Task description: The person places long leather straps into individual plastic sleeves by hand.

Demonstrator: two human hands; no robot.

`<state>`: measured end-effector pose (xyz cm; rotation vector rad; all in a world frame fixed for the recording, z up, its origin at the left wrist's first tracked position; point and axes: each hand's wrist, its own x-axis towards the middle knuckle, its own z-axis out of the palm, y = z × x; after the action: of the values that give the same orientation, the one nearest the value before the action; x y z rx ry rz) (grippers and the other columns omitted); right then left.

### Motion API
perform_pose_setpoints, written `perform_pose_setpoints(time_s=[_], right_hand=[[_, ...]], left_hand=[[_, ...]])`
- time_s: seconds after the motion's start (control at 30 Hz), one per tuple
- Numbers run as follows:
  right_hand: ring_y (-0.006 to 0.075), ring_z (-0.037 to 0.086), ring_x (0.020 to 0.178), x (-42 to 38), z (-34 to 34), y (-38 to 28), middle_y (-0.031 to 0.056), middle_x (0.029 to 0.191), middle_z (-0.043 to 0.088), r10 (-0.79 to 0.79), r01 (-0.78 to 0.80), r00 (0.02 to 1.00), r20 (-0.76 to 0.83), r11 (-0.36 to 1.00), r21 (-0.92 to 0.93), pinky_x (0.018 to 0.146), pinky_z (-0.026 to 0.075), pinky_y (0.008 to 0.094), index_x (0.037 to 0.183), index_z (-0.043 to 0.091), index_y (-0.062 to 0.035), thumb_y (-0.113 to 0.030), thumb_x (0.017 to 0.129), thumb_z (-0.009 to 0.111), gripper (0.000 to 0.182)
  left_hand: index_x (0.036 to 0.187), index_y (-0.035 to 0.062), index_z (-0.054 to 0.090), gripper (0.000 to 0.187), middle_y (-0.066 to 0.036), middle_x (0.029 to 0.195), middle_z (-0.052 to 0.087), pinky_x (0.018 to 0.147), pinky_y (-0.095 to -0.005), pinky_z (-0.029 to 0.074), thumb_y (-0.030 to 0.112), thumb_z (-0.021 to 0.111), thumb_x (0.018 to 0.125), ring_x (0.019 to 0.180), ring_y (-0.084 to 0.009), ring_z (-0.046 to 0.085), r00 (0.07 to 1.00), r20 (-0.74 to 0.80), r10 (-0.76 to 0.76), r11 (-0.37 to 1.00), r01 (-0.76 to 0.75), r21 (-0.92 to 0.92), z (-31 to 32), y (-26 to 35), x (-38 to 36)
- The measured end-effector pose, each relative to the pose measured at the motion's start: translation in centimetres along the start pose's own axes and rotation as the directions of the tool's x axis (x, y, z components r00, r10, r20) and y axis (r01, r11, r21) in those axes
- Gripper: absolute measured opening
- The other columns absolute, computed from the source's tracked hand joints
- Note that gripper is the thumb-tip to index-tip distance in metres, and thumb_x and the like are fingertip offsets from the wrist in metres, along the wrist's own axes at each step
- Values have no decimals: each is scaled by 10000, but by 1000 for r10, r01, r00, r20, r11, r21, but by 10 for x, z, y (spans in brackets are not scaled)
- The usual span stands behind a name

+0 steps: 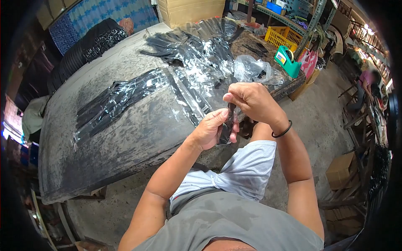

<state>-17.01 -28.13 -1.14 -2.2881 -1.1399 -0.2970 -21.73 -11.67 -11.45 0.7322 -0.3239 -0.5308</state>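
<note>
My left hand (210, 130) is wrapped around a black strip in clear plastic (226, 133), just off the table's front edge. Above it, my right hand (254, 102) is closed in a fist, pinching the strip's upper end; its fingertips are partly hidden. Close beyond my hands, more black strips in shiny clear sleeves (184, 98) lie on the dark, worn table (121, 144). A flat row of them (121, 100) rests to the left, and a loose pile (188, 48) spreads toward the back. Crumpled clear plastic bags (252, 69) sit right of the pile.
A green tape dispenser (287, 62) stands at the table's right corner, near a yellow crate (281, 38). At the back are a cardboard box (190, 12) and a big black bundle (79, 54). Another person (366, 83) sits far right, above a box (341, 170) on the floor.
</note>
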Motion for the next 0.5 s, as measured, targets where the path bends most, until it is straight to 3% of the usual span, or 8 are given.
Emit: perform_pose_setpoints(time_s=[0.13,0.2,0.23,0.3,0.33,0.37,0.47,0.5], right_hand=[[365,593,721,2,0,4,167,772,599,103,-106,991,90,994,31,609,456,420,793,572,-33,-278,916,562,274],[314,604,684,2,4,13,145,785,605,40,-25,997,-67,977,212,619,465,401,884,617,-17,-319,943,523,321],[314,604,684,1,3,14,145,785,605,35,-20,997,-66,977,211,619,465,401,884,617,-17,-319,943,523,321],[208,589,670,-4,0,14,98,820,613,194,-137,979,-64,855,499,622,475,341,995,640,-12,-336,960,494,357],[132,568,682,-6,-8,6,55,842,622,268,-230,963,14,798,557,628,477,288,1051,645,-32,-255,947,548,265],[132,568,682,-9,-8,6,55,842,622,265,-228,964,14,800,555,628,477,288,1051,645,-32,-255,947,548,265],[150,593,688,-16,-2,2,73,831,629,184,-59,956,-226,882,468,623,478,300,962,665,-17,-29,830,666,133],[150,593,688,-17,-1,0,73,831,629,183,-61,958,-222,883,466,623,478,300,962,665,-17,-29,830,666,133]], left_hand=[[1084,14,535,347,-121,877,628,678,-334,560,341,496,975,728,-208,650,999,-44,-2,997,-1,-73,14,7,-3],[1125,8,526,339,-125,896,637,676,-324,557,313,501,978,739,-205,656,996,-38,75,980,-67,187,10,6,-3],[1125,8,526,339,-125,896,637,676,-324,557,313,501,978,739,-205,656,996,-39,81,979,-72,188,10,7,-3],[1084,19,545,290,-92,882,640,656,-299,550,287,513,978,729,-162,649,993,-62,99,973,-84,216,13,10,-3],[1084,19,545,290,-92,882,640,656,-299,550,287,513,978,729,-162,649,993,-61,104,972,-88,217,14,11,-2],[1078,18,545,281,-92,876,639,654,-294,549,279,506,982,721,-154,645,989,-81,128,962,-103,254,15,11,-2],[1080,13,539,263,-97,858,639,656,-297,548,255,488,990,716,-167,647,980,-91,180,939,-143,313,16,11,1],[1087,10,532,254,-101,846,639,661,-307,549,240,476,994,719,-186,654,975,-83,204,927,-165,337,16,10,2]])
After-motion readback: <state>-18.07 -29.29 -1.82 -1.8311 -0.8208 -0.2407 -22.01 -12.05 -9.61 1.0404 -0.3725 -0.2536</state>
